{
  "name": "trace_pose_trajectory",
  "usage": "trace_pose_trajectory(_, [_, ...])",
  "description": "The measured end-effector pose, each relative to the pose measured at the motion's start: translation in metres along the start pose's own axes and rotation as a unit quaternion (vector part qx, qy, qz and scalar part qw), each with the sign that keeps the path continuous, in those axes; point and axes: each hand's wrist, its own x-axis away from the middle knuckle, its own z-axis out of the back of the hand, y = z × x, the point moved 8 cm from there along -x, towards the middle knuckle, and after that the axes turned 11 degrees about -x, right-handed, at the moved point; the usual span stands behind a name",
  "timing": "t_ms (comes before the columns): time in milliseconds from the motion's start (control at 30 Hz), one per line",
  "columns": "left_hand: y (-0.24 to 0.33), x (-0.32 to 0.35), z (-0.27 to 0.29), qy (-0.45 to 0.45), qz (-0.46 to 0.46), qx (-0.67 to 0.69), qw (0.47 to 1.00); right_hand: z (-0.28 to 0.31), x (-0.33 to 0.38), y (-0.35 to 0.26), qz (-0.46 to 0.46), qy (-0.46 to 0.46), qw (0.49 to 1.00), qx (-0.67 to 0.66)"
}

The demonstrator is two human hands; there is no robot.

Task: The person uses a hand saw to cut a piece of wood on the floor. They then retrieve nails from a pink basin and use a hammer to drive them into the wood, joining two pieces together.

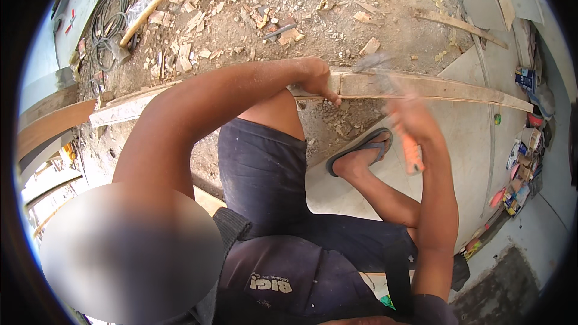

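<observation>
A long wooden beam [442, 88] runs across the view, over my bent leg. My left hand [317, 78] is closed over it near the middle, beside a joint or cut in the wood, with a fingertip on the near face. In my right hand [410, 114] is a hammer [413, 155] with an orange grip, held by its handle. Its grey head is smeared by motion and shows just above the beam, to the right of my left hand. Whether the head touches the wood I cannot tell.
Wood chips [183, 57] and rubble litter the dirt beyond the beam. A coiled cable [108, 24] and a wooden pole [158, 5] lie at the far left. A loose wooden strip [460, 24] is at the far right. Mixed packages [522, 177] line the right wall. My sandalled foot [361, 151] rests below the beam.
</observation>
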Motion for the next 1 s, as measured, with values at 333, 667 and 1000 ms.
trace_pose_trajectory(333, [-0.006, -0.003, -0.001, 0.019, 0.002, -0.011, 1.000, 0.070, -0.002, -0.065, 0.134, 0.151, 0.966, -0.160])
trace_pose_trajectory(667, [-0.001, 0.006, 0.008, -0.001, 0.022, 0.004, 1.000, -0.016, 0.009, -0.011, -0.106, -0.117, 0.985, -0.072])
trace_pose_trajectory(1000, [0.003, -0.001, 0.007, 0.001, 0.001, 0.007, 1.000, 0.021, -0.021, 0.009, 0.094, -0.023, 0.992, 0.075])
